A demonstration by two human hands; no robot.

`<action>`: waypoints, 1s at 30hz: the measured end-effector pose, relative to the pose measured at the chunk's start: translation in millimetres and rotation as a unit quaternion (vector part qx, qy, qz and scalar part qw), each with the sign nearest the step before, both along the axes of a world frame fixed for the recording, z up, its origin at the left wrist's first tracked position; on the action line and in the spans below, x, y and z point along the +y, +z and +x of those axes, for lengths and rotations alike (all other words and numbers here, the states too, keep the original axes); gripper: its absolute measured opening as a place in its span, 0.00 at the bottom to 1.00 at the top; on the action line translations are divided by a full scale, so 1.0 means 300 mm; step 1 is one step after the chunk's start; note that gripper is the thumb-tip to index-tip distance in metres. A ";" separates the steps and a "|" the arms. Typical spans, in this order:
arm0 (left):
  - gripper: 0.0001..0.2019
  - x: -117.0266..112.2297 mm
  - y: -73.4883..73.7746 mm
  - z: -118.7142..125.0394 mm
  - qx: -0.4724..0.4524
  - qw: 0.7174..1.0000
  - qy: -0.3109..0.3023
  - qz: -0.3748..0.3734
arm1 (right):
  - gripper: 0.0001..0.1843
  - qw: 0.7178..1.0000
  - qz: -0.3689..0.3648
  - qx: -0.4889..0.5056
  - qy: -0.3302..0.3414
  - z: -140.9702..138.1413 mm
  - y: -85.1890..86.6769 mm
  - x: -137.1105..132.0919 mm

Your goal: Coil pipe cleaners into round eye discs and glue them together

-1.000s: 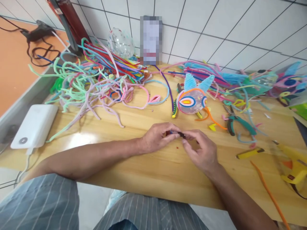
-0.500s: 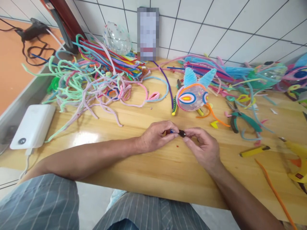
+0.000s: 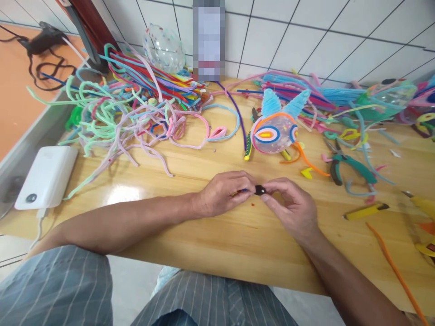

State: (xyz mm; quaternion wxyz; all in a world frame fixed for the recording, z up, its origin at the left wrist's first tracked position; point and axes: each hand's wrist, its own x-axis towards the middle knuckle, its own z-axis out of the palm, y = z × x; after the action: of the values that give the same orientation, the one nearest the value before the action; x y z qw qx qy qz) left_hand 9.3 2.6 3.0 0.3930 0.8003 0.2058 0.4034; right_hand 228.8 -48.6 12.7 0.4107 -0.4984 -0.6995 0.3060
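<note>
My left hand [image 3: 224, 194] and my right hand [image 3: 294, 206] meet above the wooden table, fingertips almost touching. Between them is a small black piece [image 3: 260, 190] with a light spot on it. My right thumb and index finger pinch its right side. The left fingertips close at its other end, where a bit of blue shows; how much they grip is hidden. Just beyond sits a clear ball-shaped figure [image 3: 277, 140] with blue fuzzy ears and coiled eyes of pipe cleaner.
Tangled pipe cleaners [image 3: 102, 122] spread at the left behind a white power bank [image 3: 47, 176]. A phone [image 3: 209, 43] leans on the tiled wall. To the right lie green-handled pliers [image 3: 356, 167], a yellow cutter knife [image 3: 366, 211], an orange pipe cleaner [image 3: 390, 262] and a glue gun [image 3: 426, 226].
My left fingers have curled in closer around the blue bit, covering more of it. The black piece and my right hand have shifted slightly right. The camera view has moved a little.
</note>
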 end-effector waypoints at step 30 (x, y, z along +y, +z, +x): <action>0.08 0.003 -0.004 0.010 0.013 0.986 0.011 -0.168 | 0.19 0.999 0.033 -0.028 -0.009 0.002 -0.032 -0.014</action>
State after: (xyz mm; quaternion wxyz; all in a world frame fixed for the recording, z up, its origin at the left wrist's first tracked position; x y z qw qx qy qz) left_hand 12.3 3.5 1.9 0.5149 0.7256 0.2846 0.3570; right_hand 229.4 -52.8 3.1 0.4097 -0.4994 -0.7159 0.2649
